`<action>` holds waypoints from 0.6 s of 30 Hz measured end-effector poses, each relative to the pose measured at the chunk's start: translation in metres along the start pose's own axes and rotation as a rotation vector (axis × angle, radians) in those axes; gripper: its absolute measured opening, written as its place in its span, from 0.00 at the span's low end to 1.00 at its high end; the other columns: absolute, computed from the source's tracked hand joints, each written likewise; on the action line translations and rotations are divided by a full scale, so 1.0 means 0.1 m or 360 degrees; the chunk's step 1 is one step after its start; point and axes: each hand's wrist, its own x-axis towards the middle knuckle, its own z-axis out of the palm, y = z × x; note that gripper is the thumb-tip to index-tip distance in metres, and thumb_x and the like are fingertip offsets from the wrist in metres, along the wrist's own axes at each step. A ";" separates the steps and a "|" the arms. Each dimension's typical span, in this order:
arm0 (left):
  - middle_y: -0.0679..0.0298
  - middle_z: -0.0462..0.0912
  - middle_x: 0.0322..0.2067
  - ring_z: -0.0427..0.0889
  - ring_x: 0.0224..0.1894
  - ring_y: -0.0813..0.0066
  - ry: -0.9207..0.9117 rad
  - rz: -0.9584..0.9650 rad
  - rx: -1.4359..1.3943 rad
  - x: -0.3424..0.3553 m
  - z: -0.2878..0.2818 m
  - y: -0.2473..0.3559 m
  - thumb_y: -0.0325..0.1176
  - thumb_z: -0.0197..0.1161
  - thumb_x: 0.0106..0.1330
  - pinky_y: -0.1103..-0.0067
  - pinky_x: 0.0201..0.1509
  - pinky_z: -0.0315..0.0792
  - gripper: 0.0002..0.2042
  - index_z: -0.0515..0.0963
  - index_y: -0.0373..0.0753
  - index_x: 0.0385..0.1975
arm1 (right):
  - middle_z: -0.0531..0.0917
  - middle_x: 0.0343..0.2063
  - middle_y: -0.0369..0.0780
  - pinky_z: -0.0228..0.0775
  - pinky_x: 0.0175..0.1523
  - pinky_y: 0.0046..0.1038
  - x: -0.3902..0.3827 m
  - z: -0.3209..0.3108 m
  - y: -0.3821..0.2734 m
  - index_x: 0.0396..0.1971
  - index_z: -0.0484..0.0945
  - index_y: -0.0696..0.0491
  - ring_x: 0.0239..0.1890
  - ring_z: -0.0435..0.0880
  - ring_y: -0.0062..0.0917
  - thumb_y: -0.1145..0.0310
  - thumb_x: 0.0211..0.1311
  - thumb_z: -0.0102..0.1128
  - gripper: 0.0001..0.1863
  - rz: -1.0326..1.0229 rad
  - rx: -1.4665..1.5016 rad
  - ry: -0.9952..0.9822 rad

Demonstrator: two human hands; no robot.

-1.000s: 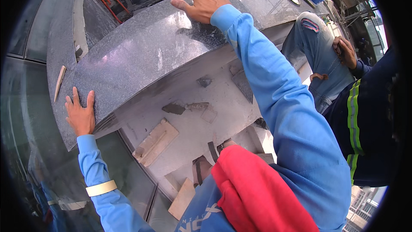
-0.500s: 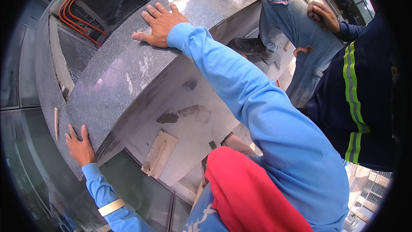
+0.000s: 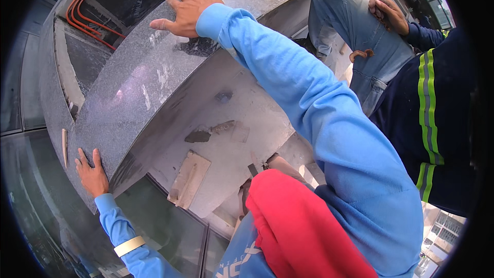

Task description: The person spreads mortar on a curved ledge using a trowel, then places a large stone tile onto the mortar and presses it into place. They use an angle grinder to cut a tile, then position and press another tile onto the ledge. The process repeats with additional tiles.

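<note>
A curved grey speckled stone slab (image 3: 126, 100) with whitish smears stretches from the lower left to the top. My left hand (image 3: 93, 175) rests on its near left end, fingers spread, with nothing in it. Farther along, my right hand (image 3: 188, 11) is open over the slab with its fingers fanned out. A dark shadow shows under that palm, which looks slightly raised. Beside my left hand, a thin wooden strip (image 3: 65, 146) lies along the slab's outer edge. A pale band (image 3: 129, 246) circles my left sleeve.
At the right sits a co-worker in torn jeans (image 3: 342, 36), one hand (image 3: 389, 14) by the knee. Orange conduits (image 3: 82, 27) run through an opening at the upper left. Below the slab, a board (image 3: 190, 177) lies on the dusty floor. A red cloth (image 3: 303, 226) covers part of my front.
My right hand has shifted a little up and left and looks lifted off the slab, its shadow now showing beneath. My left hand stays on the slab's end. The view has shifted slightly.
</note>
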 end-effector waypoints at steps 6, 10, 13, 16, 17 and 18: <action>0.44 0.58 0.75 0.58 0.76 0.42 -0.0020 -0.0032 0.0036 -0.01 -0.01 0.03 0.69 0.47 0.71 0.54 0.75 0.56 0.39 0.60 0.53 0.77 | 0.56 0.78 0.40 0.35 0.82 0.50 -0.04 -0.06 0.05 0.77 0.57 0.42 0.81 0.48 0.37 0.20 0.65 0.26 0.52 0.0159 -0.0110 -0.0333; 0.43 0.58 0.75 0.57 0.76 0.41 -0.0042 -0.0049 -0.0022 0.01 0.01 0.02 0.69 0.47 0.72 0.55 0.76 0.56 0.38 0.60 0.53 0.76 | 0.56 0.78 0.40 0.37 0.82 0.51 -0.04 0.14 0.10 0.77 0.57 0.42 0.81 0.47 0.35 0.21 0.65 0.23 0.51 0.0012 -0.0018 0.0246; 0.43 0.58 0.75 0.57 0.76 0.41 -0.0023 0.0001 -0.0101 -0.01 -0.01 0.01 0.69 0.47 0.72 0.56 0.76 0.55 0.38 0.61 0.53 0.76 | 0.56 0.78 0.40 0.37 0.82 0.51 -0.13 0.18 0.09 0.77 0.57 0.44 0.81 0.47 0.35 0.21 0.65 0.23 0.52 0.0101 -0.0028 -0.0148; 0.43 0.58 0.75 0.57 0.76 0.41 -0.0069 -0.0013 -0.0037 0.03 -0.02 0.03 0.69 0.48 0.71 0.57 0.77 0.55 0.39 0.61 0.52 0.76 | 0.56 0.78 0.41 0.38 0.81 0.51 -0.16 0.06 0.04 0.77 0.56 0.46 0.81 0.48 0.37 0.20 0.64 0.25 0.53 0.0132 -0.0099 -0.0247; 0.43 0.58 0.75 0.57 0.76 0.41 0.0019 0.0039 -0.0100 0.03 -0.02 0.03 0.69 0.48 0.71 0.57 0.77 0.55 0.39 0.61 0.52 0.76 | 0.55 0.78 0.40 0.39 0.81 0.51 -0.14 0.00 0.02 0.77 0.56 0.45 0.81 0.48 0.36 0.20 0.64 0.23 0.54 0.0124 -0.0142 -0.0317; 0.43 0.58 0.74 0.57 0.76 0.41 0.0009 0.0037 -0.0093 0.04 -0.01 0.03 0.69 0.49 0.71 0.57 0.77 0.55 0.39 0.61 0.52 0.76 | 0.55 0.78 0.41 0.40 0.81 0.52 -0.14 -0.06 0.03 0.77 0.56 0.46 0.81 0.48 0.36 0.19 0.63 0.23 0.55 0.0113 -0.0036 -0.0363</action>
